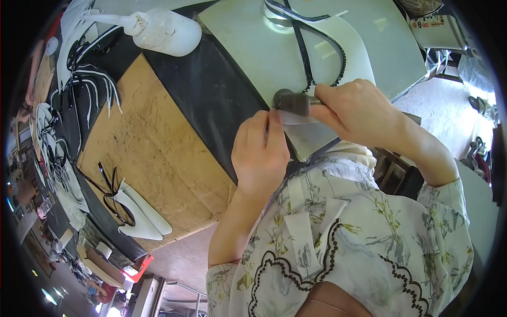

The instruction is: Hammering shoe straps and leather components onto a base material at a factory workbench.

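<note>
In my right hand (pixel 354 108) is a small hammer (pixel 293 102), gripped close to its dark, worn head. The head is down at the edge of a white piece (pixel 301 119), mostly hidden under the hammer and my fingers. My left hand (pixel 261 145) is closed at that edge, its thumb and fingertips pinching the piece right beside the hammer head. Narrow black straps (pixel 301 47) with a beaded or studded edge run from the piece and loop away over a pale, smooth slab (pixel 237 31).
A white squeeze bottle (pixel 169 33) with a long spout lies on the black tabletop (pixel 211 90). Stained brown cardboard (pixel 153 132) sits left of my hands, with white pieces and black straps (pixel 138 211) on its near corner. Bundled black and white strips (pixel 95 84) lie at the far left.
</note>
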### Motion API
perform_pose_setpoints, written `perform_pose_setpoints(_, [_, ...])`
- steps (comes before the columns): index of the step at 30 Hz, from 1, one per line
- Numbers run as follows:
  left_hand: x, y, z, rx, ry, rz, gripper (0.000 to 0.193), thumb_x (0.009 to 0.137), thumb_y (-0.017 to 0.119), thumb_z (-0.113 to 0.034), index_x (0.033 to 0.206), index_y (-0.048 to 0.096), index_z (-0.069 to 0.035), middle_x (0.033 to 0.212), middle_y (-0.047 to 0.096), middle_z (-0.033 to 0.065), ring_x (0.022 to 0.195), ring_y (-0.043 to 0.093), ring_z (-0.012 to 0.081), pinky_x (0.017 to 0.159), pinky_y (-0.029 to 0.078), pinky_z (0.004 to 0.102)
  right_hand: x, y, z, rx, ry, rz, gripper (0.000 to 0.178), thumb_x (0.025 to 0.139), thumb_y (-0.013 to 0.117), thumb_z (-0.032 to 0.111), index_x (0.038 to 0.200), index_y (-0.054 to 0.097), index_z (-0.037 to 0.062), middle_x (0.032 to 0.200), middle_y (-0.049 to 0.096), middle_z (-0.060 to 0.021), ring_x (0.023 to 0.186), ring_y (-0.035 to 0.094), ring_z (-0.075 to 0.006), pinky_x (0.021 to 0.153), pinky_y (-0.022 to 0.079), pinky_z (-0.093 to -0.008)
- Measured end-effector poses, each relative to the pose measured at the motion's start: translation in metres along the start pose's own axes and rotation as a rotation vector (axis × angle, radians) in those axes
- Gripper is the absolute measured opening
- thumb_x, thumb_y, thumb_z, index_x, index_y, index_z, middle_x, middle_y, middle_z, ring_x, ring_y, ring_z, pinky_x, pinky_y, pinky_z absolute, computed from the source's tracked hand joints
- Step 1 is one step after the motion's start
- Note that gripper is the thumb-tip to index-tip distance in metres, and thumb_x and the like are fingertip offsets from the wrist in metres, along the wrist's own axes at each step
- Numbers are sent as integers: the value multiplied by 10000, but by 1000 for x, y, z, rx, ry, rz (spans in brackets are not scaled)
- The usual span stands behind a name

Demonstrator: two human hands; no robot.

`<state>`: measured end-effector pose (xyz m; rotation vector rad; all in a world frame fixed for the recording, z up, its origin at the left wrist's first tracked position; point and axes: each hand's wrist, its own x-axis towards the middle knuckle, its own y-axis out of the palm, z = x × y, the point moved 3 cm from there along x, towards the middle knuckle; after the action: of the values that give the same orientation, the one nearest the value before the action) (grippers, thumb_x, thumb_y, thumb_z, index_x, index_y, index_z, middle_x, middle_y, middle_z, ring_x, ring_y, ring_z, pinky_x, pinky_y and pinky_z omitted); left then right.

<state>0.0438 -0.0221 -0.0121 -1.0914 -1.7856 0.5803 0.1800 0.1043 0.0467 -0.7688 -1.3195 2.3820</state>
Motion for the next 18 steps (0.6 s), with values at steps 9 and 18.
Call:
perform_pose_setpoints(9, [-4, -2, 4, -290, -296, -61, 200, 815, 699, 39, 1002, 715, -29, 936, 663, 85, 737, 643, 227, 609, 532, 308, 4, -4, -3, -60, -53, -8, 494, 1005, 493, 454, 794, 574, 16, 558, 570, -162, 566, 596, -399, 566, 474, -492])
perform_pose_setpoints(18, [-3, -1, 1, -146, -184, -76, 205, 791, 684, 49, 993, 667, 18, 875, 661, 102, 743, 658, 250, 679, 550, 335, 9, -13, 2, -81, -89, -4, 493, 1006, 494, 446, 787, 571, 11, 549, 558, -161, 562, 590, -395, 558, 472, -483])
